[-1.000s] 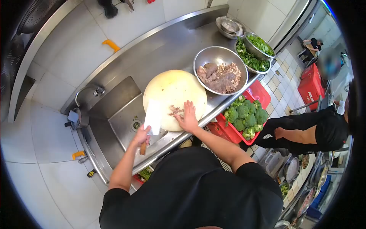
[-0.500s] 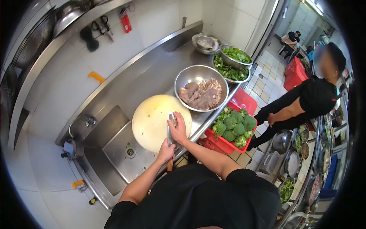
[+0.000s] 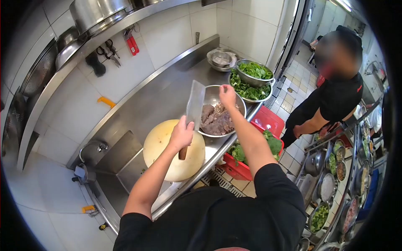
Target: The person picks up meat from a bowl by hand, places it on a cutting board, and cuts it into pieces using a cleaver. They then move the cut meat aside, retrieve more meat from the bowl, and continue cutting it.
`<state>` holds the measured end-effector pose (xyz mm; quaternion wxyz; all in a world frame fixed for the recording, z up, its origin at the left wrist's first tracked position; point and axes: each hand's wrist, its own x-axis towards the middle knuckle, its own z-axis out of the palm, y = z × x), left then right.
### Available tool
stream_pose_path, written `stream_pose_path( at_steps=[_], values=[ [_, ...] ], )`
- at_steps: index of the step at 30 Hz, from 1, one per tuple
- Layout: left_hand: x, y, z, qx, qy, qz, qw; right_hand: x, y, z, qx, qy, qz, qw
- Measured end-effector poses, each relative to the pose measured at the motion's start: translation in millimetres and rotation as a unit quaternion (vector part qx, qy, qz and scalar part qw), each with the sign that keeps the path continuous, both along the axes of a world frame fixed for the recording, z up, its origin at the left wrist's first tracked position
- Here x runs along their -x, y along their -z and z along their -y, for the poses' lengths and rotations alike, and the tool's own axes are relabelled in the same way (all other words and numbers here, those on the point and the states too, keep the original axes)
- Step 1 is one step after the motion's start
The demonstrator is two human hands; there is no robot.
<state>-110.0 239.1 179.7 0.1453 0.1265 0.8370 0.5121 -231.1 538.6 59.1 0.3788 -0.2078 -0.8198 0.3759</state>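
My left hand [image 3: 182, 133] grips a cleaver [image 3: 195, 104] by its brown wooden handle, blade tilted up, over the round yellowish cutting board [image 3: 167, 154]. Small dark bits lie on the board. At the far side of a steel bowl [image 3: 244, 109], my right hand [image 3: 228, 97] hovers with its fingers bent together; whether anything is in them I cannot make out. Inside the bowl are dark meat pieces [image 3: 217, 121] and paler chopped meat. The cleaver's blade covers the bowl's left side.
Bowls of leafy greens [image 3: 255, 72] stand behind the meat bowl, beside smaller nested bowls [image 3: 221, 59]. A red crate [image 3: 236, 167] with broccoli [image 3: 270, 144] is below the counter's edge. At left is a sink [image 3: 125, 167]. Another person [image 3: 335, 88] stands at right near shelves of food bowls.
Both hands have moved forward from the board. My right hand has left the cleaver's blade and is now over the bowl. The cleaver is raised in my left hand; the other person has turned.
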Motion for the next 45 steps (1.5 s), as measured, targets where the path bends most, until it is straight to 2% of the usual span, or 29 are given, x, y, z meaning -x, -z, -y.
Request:
stream_pose_path(
  at_steps=[2,4,5,6,7,8,9,10,12,13,15,17,20,23,26,29,32,35,38,40,42,45],
  values=[
    [-8,-2,22,-0.062,-0.013,0.021,0.998,-2,-3,-23,0.008,-0.027,0.009,1.000],
    [-25,5,47,-0.081,-0.049,0.019,0.995,-5,7,-47,0.047,-0.131,0.087,0.986],
    [-33,16,62,-0.030,-0.074,0.025,0.996,-8,9,-55,0.068,-0.194,0.132,0.970],
    [-41,35,79,0.020,-0.100,0.029,0.994,-15,6,-58,0.021,-0.253,0.201,0.946],
    [-45,85,103,0.044,-0.114,-0.069,0.990,-28,3,-58,-0.027,-0.310,0.268,0.912],
    [-60,89,113,0.075,-0.126,-0.037,0.989,-41,5,-53,-0.075,-0.364,0.332,0.867],
    [-73,98,122,0.151,-0.132,-0.089,0.976,-49,13,-43,-0.166,-0.366,0.374,0.836],
    [-88,95,125,0.218,-0.144,-0.065,0.963,-58,24,-31,-0.255,-0.363,0.412,0.796],
    [-100,130,149,0.325,-0.104,0.014,0.940,-78,41,-10,-0.364,-0.339,0.417,0.760],
    [-101,131,151,0.376,-0.084,0.053,0.921,-81,45,-1,-0.419,-0.325,0.417,0.738],
    [-101,130,151,0.378,-0.078,0.065,0.920,-69,65,10,-0.451,-0.316,0.419,0.722],
    [-103,128,147,0.374,-0.085,0.074,0.920,-50,110,14,-0.491,-0.308,0.396,0.712],
    [-104,129,140,0.393,-0.092,0.086,0.911,-51,58,45,-0.491,-0.317,0.532,0.613],
    [-104,121,143,0.387,-0.089,0.089,0.914,-45,77,42,-0.495,-0.318,0.491,0.642],
    [-103,119,150,0.377,-0.083,0.087,0.918,-49,49,38,-0.491,-0.326,0.524,0.615],
    [-102,127,157,0.359,-0.082,0.087,0.926,-61,-7,29,-0.463,-0.335,0.495,0.654],
    [-101,121,159,0.353,-0.073,0.098,0.928,-46,-28,8,-0.387,-0.295,0.474,0.734],
    [-95,146,173,0.340,-0.052,0.061,0.937,-24,-50,-7,-0.139,-0.410,0.457,0.777],
    [-82,147,186,0.232,-0.079,0.166,0.955,-41,-95,45,0.056,-0.502,0.422,0.753],
    [-75,151,198,0.165,-0.083,0.185,0.965,-65,-130,102,-0.022,-0.482,0.408,0.776],
    [-72,155,207,0.111,-0.097,0.194,0.970,-63,-108,143,-0.221,-0.454,0.331,0.797],
    [-73,143,212,0.102,-0.124,0.162,0.974,-69,-48,202,-0.280,-0.436,0.205,0.831]
  ],
)
